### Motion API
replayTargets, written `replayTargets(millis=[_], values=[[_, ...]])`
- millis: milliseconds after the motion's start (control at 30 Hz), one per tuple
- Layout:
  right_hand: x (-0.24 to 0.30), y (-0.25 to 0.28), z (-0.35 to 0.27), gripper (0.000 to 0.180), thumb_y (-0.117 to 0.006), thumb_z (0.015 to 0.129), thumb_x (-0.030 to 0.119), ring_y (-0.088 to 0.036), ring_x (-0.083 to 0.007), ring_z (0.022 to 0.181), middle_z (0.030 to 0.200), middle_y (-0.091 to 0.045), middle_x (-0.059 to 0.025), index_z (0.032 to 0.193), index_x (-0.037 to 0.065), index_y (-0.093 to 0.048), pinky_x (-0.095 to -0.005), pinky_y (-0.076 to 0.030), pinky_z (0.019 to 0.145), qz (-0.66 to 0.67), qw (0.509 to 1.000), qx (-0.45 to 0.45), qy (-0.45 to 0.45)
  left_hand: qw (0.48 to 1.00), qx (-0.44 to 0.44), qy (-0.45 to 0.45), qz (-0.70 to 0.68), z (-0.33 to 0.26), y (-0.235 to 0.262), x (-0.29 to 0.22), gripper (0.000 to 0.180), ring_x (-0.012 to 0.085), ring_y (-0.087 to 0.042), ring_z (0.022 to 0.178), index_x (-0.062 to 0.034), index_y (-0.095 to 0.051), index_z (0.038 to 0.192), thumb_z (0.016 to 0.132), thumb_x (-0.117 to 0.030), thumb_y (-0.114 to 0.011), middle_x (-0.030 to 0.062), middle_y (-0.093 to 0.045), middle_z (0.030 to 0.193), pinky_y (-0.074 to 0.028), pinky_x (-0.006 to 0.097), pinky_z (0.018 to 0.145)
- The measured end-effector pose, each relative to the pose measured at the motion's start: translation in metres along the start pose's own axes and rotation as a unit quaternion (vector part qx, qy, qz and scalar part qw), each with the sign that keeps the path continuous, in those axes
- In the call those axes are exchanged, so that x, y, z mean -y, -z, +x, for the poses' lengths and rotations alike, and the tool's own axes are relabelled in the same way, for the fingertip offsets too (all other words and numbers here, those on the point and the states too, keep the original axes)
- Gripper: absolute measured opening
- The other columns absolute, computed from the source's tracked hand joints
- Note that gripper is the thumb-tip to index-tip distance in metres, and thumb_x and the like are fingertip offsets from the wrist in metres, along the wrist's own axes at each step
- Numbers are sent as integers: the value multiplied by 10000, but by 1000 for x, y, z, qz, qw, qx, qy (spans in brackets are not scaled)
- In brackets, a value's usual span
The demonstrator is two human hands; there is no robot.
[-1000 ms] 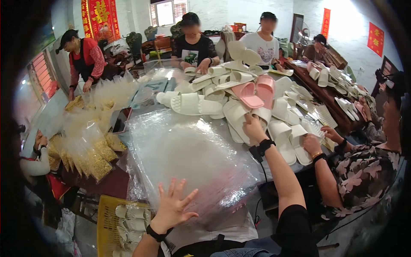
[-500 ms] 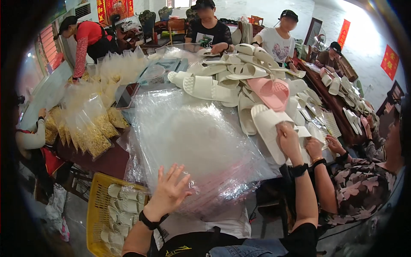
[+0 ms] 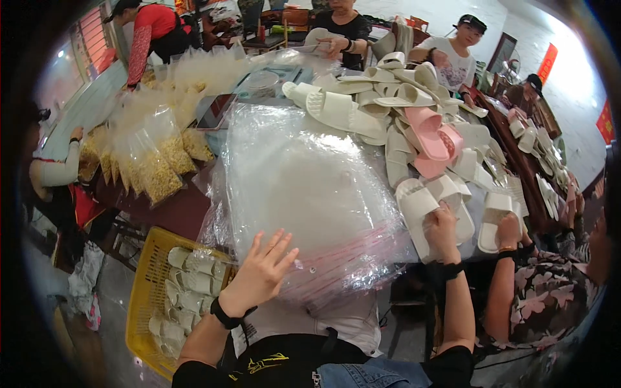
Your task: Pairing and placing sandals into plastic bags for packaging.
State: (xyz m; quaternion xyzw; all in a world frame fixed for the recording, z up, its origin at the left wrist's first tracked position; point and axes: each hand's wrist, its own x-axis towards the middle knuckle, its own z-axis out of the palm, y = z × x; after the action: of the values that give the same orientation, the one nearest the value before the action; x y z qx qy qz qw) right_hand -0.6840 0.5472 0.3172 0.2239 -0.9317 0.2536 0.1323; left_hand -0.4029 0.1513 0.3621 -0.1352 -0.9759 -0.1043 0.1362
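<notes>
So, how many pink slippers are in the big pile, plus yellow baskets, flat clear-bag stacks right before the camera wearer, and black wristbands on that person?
Pink slippers: 2
Yellow basket: 1
Clear-bag stack: 1
Black wristbands: 2
Total: 6

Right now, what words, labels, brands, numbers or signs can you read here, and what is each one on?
Red wall banner: yellowish characters, too small and blurred to quote.
Red sign at the right edge: yellow characters, partly cut off, not copied out.
Wearer's black top: yellow marking; I cannot tell whether it is lettering.
White slippers and clear plastic bags: no readable text.
</notes>
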Motion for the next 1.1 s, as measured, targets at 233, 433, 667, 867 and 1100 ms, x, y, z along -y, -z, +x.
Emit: replayTargets(millis=[233, 433, 667, 867, 1100], values=[[21, 39, -40, 227, -538, 928, -48, -633, -264, 1094, 1114, -683, -181, 1109, -92, -670, -348, -474, 949, 281, 950, -90, -107, 992, -101, -16, -71, 0, -3, 5, 406, 400, -567, 1285, 13, -629, 1186, 786, 7, -692, 218, -615, 1311, -479, 490, 1064], [50, 57, -82, 251, -504, 1009, -20, -627, -129, 1087, 1195, -665, -65, 1221, -88, -621, -262, -525, 875, 522, 835, -96, -142, 982, -170, -25, -80, 10, -22, 2, 301, 368, -668, 1142, 19, -627, 1106, 811, 25, -689, 187, -679, 1189, -580, 419, 918], [66, 59, -122, 425, -559, 975, -18, -601, -150, 1192, 1439, -558, -87, 1393, -92, -536, -304, -497, 1007, 533, 825, -157, -104, 967, -223, 32, -119, 16, -24, -5, 184, 363, -714, 964, -16, -589, 1011, 850, -18, -679, 176, -691, 1000, -597, 416, 738], [76, 59, -141, 515, -608, 941, -16, -599, -178, 1248, 1433, -584, -117, 1441, -71, -501, -313, -488, 1033, 527, 831, -147, -99, 954, -210, 95, -192, 12, -21, -6, 174, 343, -710, 827, -13, -584, 1029, 878, -11, -671, 203, -681, 919, -574, 388, 691], [108, 58, -139, 406, -641, 916, -3, -540, -163, 1276, 1445, -548, -108, 1308, -103, -616, -290, -404, 1079, 389, 914, -112, -13, 752, -355, 158, -533, 19, -7, -15, 67, 283, -736, 964, -38, -529, 1053, 1057, -105, -532, 222, -715, 1023, -594, 378, 831]])
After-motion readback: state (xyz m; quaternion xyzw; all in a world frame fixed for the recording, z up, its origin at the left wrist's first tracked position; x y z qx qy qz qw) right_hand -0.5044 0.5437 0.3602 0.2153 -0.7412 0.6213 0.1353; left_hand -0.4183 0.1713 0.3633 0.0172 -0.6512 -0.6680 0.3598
